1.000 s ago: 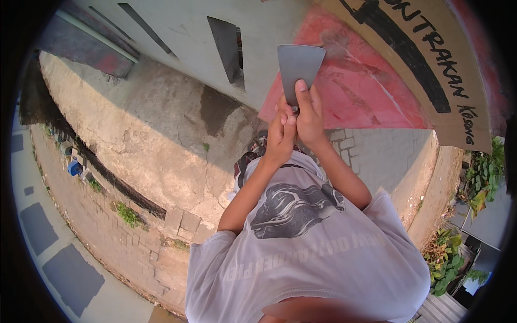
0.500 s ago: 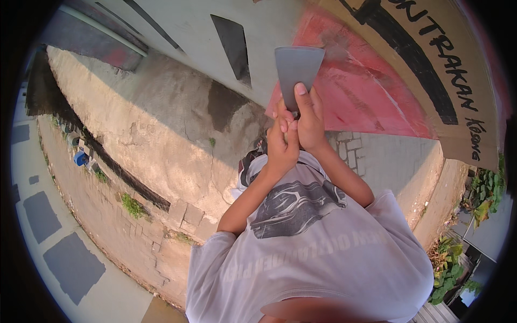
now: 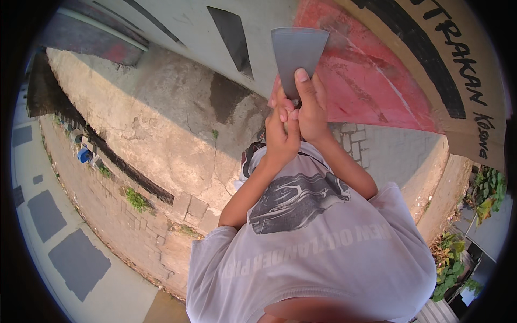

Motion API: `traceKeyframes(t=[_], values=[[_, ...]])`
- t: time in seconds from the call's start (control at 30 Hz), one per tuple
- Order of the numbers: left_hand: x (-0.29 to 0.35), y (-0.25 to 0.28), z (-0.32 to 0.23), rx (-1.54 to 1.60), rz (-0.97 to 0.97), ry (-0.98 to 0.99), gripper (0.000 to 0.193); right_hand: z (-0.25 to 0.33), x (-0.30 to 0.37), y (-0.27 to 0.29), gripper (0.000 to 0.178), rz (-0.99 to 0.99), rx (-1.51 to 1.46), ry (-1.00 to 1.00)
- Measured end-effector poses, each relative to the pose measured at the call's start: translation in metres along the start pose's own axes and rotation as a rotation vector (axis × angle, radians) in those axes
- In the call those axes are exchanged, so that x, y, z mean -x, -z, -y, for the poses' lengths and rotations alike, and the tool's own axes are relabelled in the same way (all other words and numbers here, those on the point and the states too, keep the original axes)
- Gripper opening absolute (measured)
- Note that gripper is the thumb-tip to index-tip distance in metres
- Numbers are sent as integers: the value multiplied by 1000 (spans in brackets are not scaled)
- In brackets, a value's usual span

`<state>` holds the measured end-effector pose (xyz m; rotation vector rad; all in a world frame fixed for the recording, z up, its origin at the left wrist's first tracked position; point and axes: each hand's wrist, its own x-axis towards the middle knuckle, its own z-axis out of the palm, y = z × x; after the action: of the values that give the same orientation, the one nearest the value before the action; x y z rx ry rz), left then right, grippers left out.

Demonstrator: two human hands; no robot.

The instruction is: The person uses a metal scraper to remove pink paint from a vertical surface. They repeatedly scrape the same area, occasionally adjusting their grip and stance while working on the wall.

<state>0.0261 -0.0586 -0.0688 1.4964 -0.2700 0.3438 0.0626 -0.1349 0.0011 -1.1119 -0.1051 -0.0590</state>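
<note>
Both of my hands grip one tool, a wide flat grey metal scraper blade (image 3: 298, 56), held up in front of me. My right hand (image 3: 311, 105) wraps the handle just under the blade, with the index finger pressed up along the blade's face. My left hand (image 3: 280, 132) closes over the lower part of the handle, touching the right hand. The blade's top edge lies against a painted wall (image 3: 371, 86), where a red patch meets grey paint. The handle itself is hidden by my fingers.
A tan band with black lettering (image 3: 458, 81) runs along the wall to the right. Below lie a rough concrete ledge (image 3: 161, 134), a brick-paved strip, a dark drain gap with weeds (image 3: 134, 199) and a blue object (image 3: 83, 155). Green plants (image 3: 484, 194) stand at the right.
The view has shifted slightly and both hands with the scraper have stayed raised against the wall; the grip is unchanged.
</note>
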Motion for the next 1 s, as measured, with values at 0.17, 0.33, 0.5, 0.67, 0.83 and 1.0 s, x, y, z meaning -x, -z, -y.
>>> traceKeyframes(t=[0.17, 0.33, 0.5, 0.67, 0.83, 1.0], values=[[-4, 5, -7, -76, 54, 74, 16, 3, -1, -2, 36, -21, -7, -36], [-1, 7, -14, -107, 55, 42, 16, 1, 1, -3, 37, -5, -16, -56], [-2, 8, -12, -115, 46, -21, 13, -1, 0, 0, 37, 9, 29, -33], [-6, 7, -12, -55, 62, 65, 11, 0, 0, -3, 37, -29, 12, -41], [-6, 4, -10, -17, 13, -3, 12, 0, 1, -4, 35, -31, 17, -30], [-1, 9, 3, -19, 67, 111, 16, -9, 3, 2, 37, -61, 25, -32]])
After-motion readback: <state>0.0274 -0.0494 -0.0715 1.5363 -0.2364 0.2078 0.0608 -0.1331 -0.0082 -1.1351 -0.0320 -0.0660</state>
